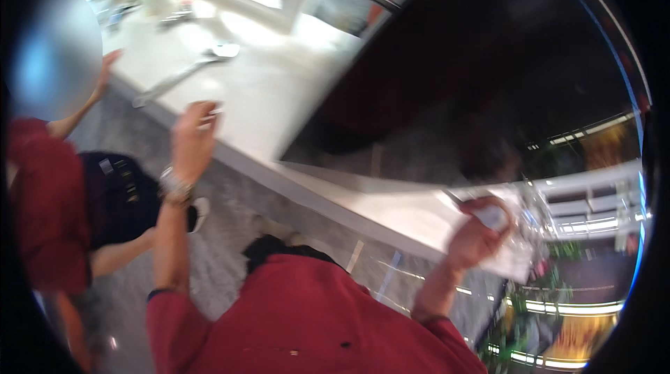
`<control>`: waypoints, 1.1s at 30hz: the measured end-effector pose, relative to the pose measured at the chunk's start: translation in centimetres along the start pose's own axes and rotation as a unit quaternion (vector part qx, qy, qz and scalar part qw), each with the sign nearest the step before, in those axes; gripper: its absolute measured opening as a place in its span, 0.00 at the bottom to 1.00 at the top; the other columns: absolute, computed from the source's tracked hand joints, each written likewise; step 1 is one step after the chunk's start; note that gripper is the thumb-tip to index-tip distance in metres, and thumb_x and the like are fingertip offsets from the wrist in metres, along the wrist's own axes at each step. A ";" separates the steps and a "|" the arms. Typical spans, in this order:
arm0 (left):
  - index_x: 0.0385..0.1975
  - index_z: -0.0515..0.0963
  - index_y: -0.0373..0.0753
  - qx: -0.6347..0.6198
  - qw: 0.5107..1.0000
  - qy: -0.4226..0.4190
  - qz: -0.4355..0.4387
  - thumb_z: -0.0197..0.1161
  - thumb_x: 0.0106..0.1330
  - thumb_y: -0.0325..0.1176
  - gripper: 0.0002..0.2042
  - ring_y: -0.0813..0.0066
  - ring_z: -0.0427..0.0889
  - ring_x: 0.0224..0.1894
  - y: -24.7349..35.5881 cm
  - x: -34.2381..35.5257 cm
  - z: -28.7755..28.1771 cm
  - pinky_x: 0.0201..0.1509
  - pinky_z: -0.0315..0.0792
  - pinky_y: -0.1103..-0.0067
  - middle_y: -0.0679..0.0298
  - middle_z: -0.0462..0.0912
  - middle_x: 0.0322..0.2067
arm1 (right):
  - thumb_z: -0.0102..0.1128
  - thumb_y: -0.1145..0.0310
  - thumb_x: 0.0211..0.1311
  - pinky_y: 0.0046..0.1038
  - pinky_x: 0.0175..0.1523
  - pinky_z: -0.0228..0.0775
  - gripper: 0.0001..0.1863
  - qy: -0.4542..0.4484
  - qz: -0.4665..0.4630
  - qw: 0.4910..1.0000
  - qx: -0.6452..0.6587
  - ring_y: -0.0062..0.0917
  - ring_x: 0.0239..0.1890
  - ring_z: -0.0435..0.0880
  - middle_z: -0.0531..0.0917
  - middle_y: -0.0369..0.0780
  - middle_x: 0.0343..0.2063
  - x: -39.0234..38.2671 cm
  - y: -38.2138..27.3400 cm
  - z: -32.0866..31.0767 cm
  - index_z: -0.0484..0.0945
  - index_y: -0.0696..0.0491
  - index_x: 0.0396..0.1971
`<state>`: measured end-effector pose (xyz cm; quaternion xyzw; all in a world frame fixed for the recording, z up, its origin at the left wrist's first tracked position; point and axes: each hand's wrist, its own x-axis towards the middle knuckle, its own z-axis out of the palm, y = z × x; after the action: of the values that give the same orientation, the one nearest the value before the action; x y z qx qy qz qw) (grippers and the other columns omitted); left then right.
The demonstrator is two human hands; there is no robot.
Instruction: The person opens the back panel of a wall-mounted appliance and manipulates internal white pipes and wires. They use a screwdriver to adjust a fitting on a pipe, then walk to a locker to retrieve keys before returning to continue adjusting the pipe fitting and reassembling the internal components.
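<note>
Over the front edge of the white counter [258, 119], my left hand [192, 142] is raised, a metal watch on its wrist. Its fingers are curled together, and a small whitish glint shows at their tips, too blurred to name. A long silver utensil [183, 75] with a wider head lies on the counter just beyond it. To the far right, my right hand [474, 238] is curled round a round, pale thing with a tan rim [497, 216]. Motion blur hides its exact kind. A dark thin edge shows beside those fingers.
A large glossy black panel [433, 88] rises from the counter between my hands. At left, close by, stands another person in a red shirt [47, 192], a hand near the counter edge. Small metal items [174, 17] lie farther back. Clear glassware [537, 217] stands at right.
</note>
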<state>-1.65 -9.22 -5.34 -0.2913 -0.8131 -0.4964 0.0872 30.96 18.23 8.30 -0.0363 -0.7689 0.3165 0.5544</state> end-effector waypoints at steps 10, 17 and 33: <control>0.38 0.79 0.32 -0.241 0.962 -0.074 0.107 0.63 0.59 0.18 0.08 0.62 0.82 0.37 19.8 -11.5 5.2 0.41 0.75 0.75 0.55 0.82 0.37 | 0.48 0.62 0.75 0.30 0.54 0.62 0.12 0.059 0.181 0.882 0.432 0.22 0.41 0.72 0.76 0.37 0.42 0.1 -1.5 -3.7 0.70 0.53 0.49; 0.37 0.79 0.32 -0.229 0.963 -0.131 0.063 0.63 0.60 0.19 0.06 0.64 0.82 0.35 21.2 -15.3 6.3 0.38 0.76 0.77 0.56 0.82 0.37 | 0.48 0.62 0.75 0.35 0.53 0.67 0.12 0.061 0.160 0.864 0.473 0.25 0.46 0.75 0.77 0.38 0.42 -0.9 -0.3 -4.9 0.72 0.51 0.50; 0.37 0.79 0.35 -0.134 0.990 -0.044 -0.003 0.62 0.62 0.24 0.05 0.62 0.80 0.30 16.4 -14.7 4.2 0.36 0.75 0.74 0.56 0.79 0.30 | 0.39 0.52 0.76 0.31 0.40 0.74 0.22 -0.086 -0.003 0.994 0.065 0.33 0.33 0.80 0.82 0.49 0.29 -1.9 -2.1 -1.9 0.70 0.58 0.42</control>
<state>20.17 -5.82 -1.32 -0.3194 -0.7431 -0.5879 0.0096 33.98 16.63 8.19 0.0290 -0.7918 0.3659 0.4882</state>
